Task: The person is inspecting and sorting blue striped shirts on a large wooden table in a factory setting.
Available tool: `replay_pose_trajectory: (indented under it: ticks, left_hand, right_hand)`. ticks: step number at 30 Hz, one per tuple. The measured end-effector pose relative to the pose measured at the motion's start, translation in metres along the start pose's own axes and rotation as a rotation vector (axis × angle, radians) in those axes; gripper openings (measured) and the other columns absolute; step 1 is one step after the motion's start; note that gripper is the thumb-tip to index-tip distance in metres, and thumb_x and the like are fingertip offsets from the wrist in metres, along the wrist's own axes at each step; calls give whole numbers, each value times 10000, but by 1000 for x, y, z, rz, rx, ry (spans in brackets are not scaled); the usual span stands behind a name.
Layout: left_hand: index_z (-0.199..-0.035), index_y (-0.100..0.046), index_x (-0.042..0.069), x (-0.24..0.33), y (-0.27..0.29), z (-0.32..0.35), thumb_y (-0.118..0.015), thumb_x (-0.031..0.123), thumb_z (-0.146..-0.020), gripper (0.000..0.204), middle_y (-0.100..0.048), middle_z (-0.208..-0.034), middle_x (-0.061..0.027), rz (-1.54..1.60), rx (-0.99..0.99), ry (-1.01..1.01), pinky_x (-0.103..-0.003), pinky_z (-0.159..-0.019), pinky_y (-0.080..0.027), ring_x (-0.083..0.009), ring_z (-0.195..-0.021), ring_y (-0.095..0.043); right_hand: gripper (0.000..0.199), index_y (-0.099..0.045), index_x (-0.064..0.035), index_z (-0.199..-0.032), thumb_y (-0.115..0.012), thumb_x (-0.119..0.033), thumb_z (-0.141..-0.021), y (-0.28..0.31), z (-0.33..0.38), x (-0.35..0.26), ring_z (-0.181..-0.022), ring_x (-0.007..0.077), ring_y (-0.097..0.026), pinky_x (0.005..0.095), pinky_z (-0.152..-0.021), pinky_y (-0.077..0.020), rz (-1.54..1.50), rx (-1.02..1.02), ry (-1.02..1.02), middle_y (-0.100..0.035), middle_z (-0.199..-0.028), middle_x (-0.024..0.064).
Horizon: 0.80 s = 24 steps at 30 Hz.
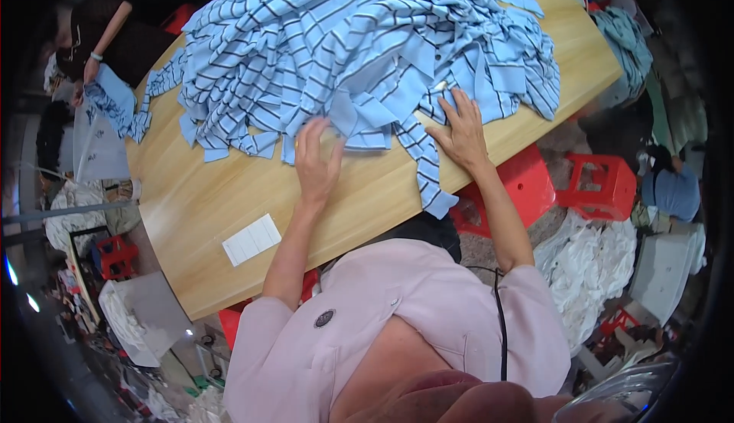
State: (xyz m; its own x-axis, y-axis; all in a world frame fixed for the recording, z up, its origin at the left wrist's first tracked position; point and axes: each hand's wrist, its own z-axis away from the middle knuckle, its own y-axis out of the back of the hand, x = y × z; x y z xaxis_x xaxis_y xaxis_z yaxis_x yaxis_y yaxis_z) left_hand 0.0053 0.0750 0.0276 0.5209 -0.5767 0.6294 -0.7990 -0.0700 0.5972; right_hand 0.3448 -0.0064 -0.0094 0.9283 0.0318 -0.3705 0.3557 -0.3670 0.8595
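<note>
A large heap of light blue knit garments with dark and white stripes (329,48) covers the far part of a wood-topped table (359,193). At the heap's near edge is my left hand (317,155), its thumb apart from slightly blurred fingers that reach the blue cloth. My right hand (463,132) lies with spread fingers on the striped fabric, to the right of a sleeve (428,170) that hangs toward the table's near edge. Neither hand appears to grip anything. The undersides of both hands are hidden.
A white paper slip (252,239) lies near the table's left front. Red stools (600,186) stand at the right, by white piled cloth (589,270). At the far left another person's hand (79,92) is by a blue garment piece (111,98).
</note>
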Motion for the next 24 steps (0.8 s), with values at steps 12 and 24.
replay_pose_trajectory:
  ticks: [12,24]
  left_hand:
    - [-1513,-487,-21,23,-83,-276,-854,268,-863,801,-571,-1453,-294,-1,-62,-286,-501,-1157,-434,-455,-1355,-544]
    - [-1089,-644,53,60,-137,-279,-631,6,-879,216,-658,-987,-143,-102,39,-664,-501,-854,-457,-357,-940,-640]
  right_hand:
    - [791,-601,-67,-1476,-759,-586,-900,3,-1,-4,-1569,393,-345,594,-1275,-245,-7,-13,-54,-427,-1642,241]
    - [772,-607,-60,-1468,-776,-551,-897,9,3,0,-1571,379,-340,594,-1272,-250,-29,-27,-73,-428,-1638,228]
